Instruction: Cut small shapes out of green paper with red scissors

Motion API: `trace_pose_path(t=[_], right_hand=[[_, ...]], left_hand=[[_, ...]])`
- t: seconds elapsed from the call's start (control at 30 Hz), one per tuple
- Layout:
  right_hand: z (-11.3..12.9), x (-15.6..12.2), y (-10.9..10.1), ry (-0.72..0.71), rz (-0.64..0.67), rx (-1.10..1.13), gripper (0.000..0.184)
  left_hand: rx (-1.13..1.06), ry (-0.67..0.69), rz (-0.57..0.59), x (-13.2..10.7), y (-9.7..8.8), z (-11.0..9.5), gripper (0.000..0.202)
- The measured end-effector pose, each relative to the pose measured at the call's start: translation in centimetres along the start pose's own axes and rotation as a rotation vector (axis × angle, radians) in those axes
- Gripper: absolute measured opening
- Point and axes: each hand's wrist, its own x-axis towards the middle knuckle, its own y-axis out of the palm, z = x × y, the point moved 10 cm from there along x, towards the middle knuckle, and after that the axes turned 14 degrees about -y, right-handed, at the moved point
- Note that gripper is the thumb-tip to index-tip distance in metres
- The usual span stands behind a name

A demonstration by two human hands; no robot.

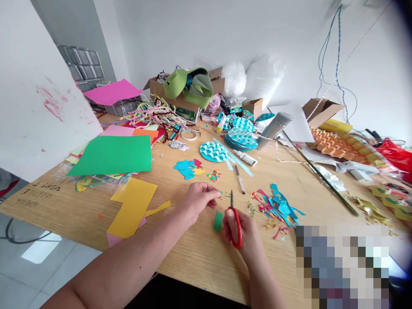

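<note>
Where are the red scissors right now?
In the head view, the red-handled scissors are in the right hand, low and a little right of the picture's middle, with a small green paper piece just left of that hand.

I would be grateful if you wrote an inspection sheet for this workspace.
Surface: wood-grained table, dark handwriting at its left corner.
Job's things: red-handled scissors; green paper piece left of them.
Clutter: blue and red scraps and a pen beyond the scissors; yellow paper and large green sheet at left.
Hands: right hand grips the scissors; left hand is near their tips, its hold unclear.
Cables: blue cable hanging at right; black cable at far left.
Surroundings: white wall, white plastic bags; lower right pixelated.
</note>
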Motion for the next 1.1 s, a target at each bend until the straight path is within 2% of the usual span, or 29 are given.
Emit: trace_pose_path(t=[0.13, 0.23, 0.3, 0.33, 0.57, 0.7, 0.93, 1.1], right_hand=[[0.0, 0.0, -2.5, -0.007, -0.171, 0.089, 0.057], [-0.3, -0.2, -3.3, -0.012, -0.243, 0.248, 0.055], [-0.3, -0.1, -3.4, -0.029, -0.257, 0.373, 0.054], [-0.3, 0.0, -3.3, -0.036, -0.254, 0.430, 0.055], [-0.6, 0.5, -3.5, -0.034, -0.259, 0.603, 0.061], [-0.9, 0.6, -3.7, -0.049, -0.256, 0.600, 0.062], [-0.9, 0.6, -3.8, -0.097, -0.215, 0.582, 0.061], [-0.6, 0.4, -4.3, -0.102, -0.265, 0.584, 0.060]], left_hand=[[0.150, 0.042, -0.060, 0.6, -1.6, -1.2, 0.009], [0.444, 0.119, -0.165, 1.0, -2.6, -2.2, 0.004], [0.733, 0.197, -0.226, 1.0, -2.4, -2.6, 0.003], [0.782, 0.217, -0.241, 1.1, -2.4, -2.7, 0.004], [1.047, 0.274, -0.281, 1.3, -2.1, -2.7, 0.012], [1.162, 0.288, -0.292, 1.2, -2.2, -2.7, 0.016], [1.307, 0.292, -0.397, 0.6, -2.2, -3.0, 0.013], [1.368, 0.314, -0.408, 0.6, -1.8, -2.9, 0.008]])
